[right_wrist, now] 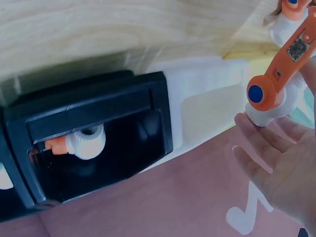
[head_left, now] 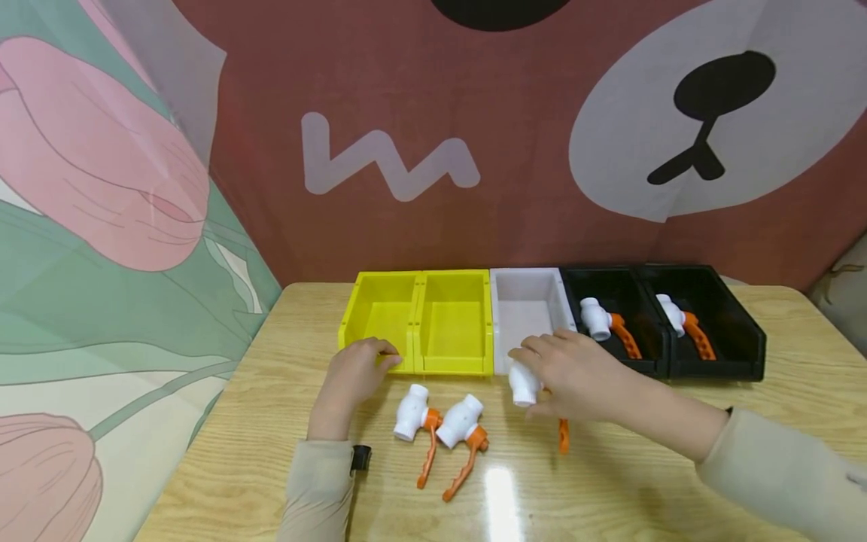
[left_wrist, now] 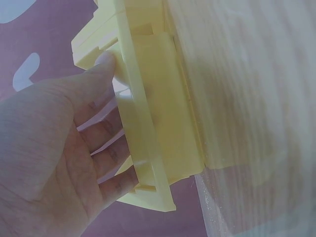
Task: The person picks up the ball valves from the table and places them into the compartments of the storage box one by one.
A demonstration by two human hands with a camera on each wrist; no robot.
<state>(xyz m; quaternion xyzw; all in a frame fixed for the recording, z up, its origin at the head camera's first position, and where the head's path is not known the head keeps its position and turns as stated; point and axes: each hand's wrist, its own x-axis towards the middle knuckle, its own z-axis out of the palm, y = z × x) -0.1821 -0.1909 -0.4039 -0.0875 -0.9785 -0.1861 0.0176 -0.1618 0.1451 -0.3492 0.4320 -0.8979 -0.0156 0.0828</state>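
valve (head_left: 524, 388), white-bodied with an orange lever (head_left: 564, 436), sits in my right hand (head_left: 576, 376) at the near edge of the pale grey bin (head_left: 531, 320), thumb and fingers wrapped round the body. the lever points down toward the table (head_left: 284, 361). watching through the cameras, i judge that carrying it well means keeping my hold on the body, raising the lever above the bin's near edge, and loosening only once it is low and steady.

nearer the table's front edge lie the left loose valve (head_left: 411, 414) and the right loose valve (head_left: 462, 421), side by side, levers toward me.

my left hand (head_left: 359, 373) is relaxed and grasps nothing, at the near left corner of the outer yellow bin (head_left: 382, 309); i can't tell whether it presses there. the inner yellow bin (head_left: 455, 309) stands beside that.

the inner black bin (head_left: 596, 286) bears one valve (head_left: 596, 319), the outer black bin (head_left: 734, 339) another valve (head_left: 669, 312).

counting, i get five valves: one held, two on the table, two binned. five bins line the table's far edge: two yellow, one grey, two black.
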